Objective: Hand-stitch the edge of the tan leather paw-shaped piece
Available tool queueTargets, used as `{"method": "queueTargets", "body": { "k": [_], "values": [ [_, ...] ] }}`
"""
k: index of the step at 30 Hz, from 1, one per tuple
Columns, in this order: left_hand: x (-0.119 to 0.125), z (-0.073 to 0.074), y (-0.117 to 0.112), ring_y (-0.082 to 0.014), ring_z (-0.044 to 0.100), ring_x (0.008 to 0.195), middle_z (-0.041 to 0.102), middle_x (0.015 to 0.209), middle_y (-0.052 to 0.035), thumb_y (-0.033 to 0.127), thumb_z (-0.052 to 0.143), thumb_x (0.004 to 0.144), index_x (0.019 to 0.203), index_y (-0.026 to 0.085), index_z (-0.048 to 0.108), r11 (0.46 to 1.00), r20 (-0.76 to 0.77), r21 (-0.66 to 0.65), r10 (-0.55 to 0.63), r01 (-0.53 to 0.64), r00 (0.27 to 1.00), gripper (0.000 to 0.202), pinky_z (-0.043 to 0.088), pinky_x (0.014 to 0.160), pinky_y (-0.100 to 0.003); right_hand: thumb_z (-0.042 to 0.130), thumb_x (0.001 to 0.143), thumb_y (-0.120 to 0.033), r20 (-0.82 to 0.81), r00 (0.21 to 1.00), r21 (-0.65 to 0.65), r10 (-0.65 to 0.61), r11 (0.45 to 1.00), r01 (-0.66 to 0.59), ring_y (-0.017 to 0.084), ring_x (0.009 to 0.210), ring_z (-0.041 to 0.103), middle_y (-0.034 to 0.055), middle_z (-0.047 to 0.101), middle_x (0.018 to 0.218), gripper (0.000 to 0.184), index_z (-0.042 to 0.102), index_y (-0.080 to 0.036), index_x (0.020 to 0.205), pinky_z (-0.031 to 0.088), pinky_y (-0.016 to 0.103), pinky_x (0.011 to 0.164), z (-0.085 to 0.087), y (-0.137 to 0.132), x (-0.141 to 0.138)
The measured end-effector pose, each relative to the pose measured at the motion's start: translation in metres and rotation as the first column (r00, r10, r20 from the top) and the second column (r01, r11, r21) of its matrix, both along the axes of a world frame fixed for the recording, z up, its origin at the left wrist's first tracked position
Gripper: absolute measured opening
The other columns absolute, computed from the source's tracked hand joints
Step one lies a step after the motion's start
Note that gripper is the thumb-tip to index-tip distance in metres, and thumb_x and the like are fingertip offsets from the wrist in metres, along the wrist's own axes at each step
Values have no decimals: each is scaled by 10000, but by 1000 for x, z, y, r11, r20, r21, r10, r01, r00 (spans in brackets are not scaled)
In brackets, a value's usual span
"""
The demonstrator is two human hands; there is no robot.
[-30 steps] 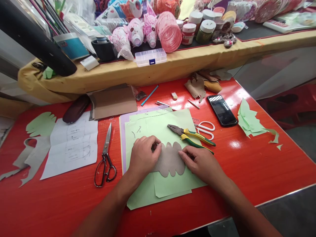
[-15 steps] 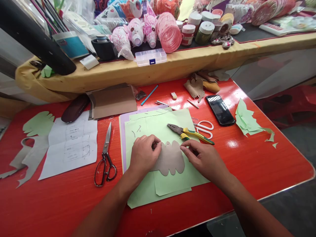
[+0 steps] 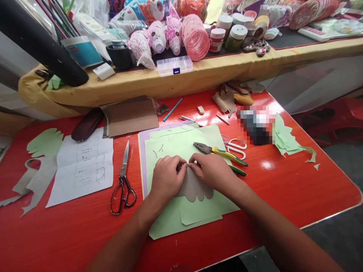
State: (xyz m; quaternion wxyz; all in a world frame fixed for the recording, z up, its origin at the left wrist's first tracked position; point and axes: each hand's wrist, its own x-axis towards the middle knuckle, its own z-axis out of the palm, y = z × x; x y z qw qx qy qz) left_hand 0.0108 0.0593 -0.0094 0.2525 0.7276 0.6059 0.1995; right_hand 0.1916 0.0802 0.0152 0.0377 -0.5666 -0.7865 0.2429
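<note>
A grey cutout with a scalloped edge [image 3: 195, 189] lies over light green paper sheets [image 3: 201, 213]; both hands cover its upper part. My left hand [image 3: 169, 175] is closed, thumb and finger pinching the cutout's upper left edge. My right hand [image 3: 211, 170] is closed too, its fingertips pinched together at the same edge, almost touching the left ones. Whether something small sits between the fingertips is hidden. Just beyond my right hand rest yellow-green pliers [image 3: 229, 155], jaws pointing left. White-handled scissors [image 3: 237, 148] lie partly behind the pliers.
Large dark-handled scissors [image 3: 123, 181] and a white sheet with drawings [image 3: 82, 170] lie left. Brown card sheets [image 3: 130, 117], a blue pen [image 3: 172, 109] and an eraser [image 3: 200, 110] lie farther back. Green paper scraps [image 3: 285, 138] are at right. A cluttered shelf [image 3: 147, 83] borders the table.
My right hand has moved left from the cutout's right side to its upper edge, meeting the left fingertips and covering more of the cutout. My left hand has stayed in much the same place.
</note>
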Motion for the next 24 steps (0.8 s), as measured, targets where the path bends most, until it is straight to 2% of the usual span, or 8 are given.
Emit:
{"method": "queueTargets", "body": {
  "k": [7,14,19,24],
  "values": [
    [-5,5,3,-227,625,847,737,864,-1,245,582,974,914,239,696,998,18,-50,-35,36,999,129,438,817,-398,641,983,-318,-89,995,-60,-41,998,36,184,678,628,8,741,752,136,739,-227,957,277,280,574,-3,3,3],
    [-11,10,6,-230,651,868,735,865,-11,259,571,964,923,251,719,993,51,-121,-4,11,999,154,461,741,-356,648,978,-316,-111,992,-60,-52,997,45,182,674,632,9,738,746,135,737,-225,936,305,283,579,-4,3,3],
    [-10,9,7,-235,631,838,721,829,-17,264,569,966,888,241,701,994,-18,-89,-57,55,998,155,450,728,-357,640,982,-308,-123,990,-73,-64,996,56,186,691,648,16,750,757,140,742,-221,940,327,282,592,-3,2,3],
    [-10,7,7,-234,615,838,717,838,-16,266,559,972,900,241,693,994,-20,-90,-70,68,997,154,443,745,-367,634,981,-310,-129,989,-72,-71,995,62,185,689,645,10,751,753,142,742,-226,943,324,279,593,-2,2,2]
  ]
}}
